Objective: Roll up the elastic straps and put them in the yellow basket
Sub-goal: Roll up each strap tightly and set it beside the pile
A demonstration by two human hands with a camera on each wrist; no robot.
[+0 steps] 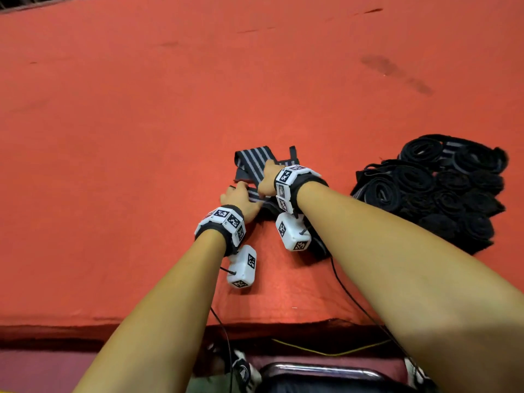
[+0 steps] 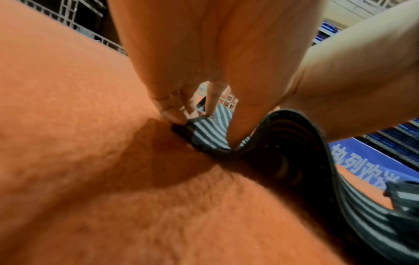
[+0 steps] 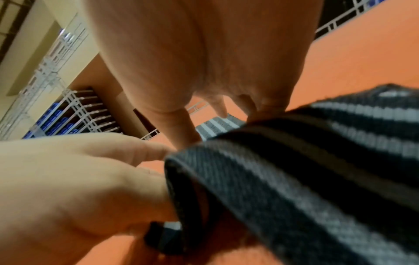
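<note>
Near the front edge of the orange tabletop [image 1: 141, 137], the striped strap [image 1: 256, 161] is being pinched by the left hand [image 1: 241, 198] and right hand [image 1: 268, 178]; being soft and springy, it is probably best gripped at its rolled end.

Desk [image 1: 141, 137] under a red cloth [image 1: 283, 80] with dark stains, striped strap [image 1: 255, 163] lying loosely folded on it beneath both hands, pile of rolled black straps [image 1: 442, 191] near the right hand [image 1: 268, 178], to its right
</note>
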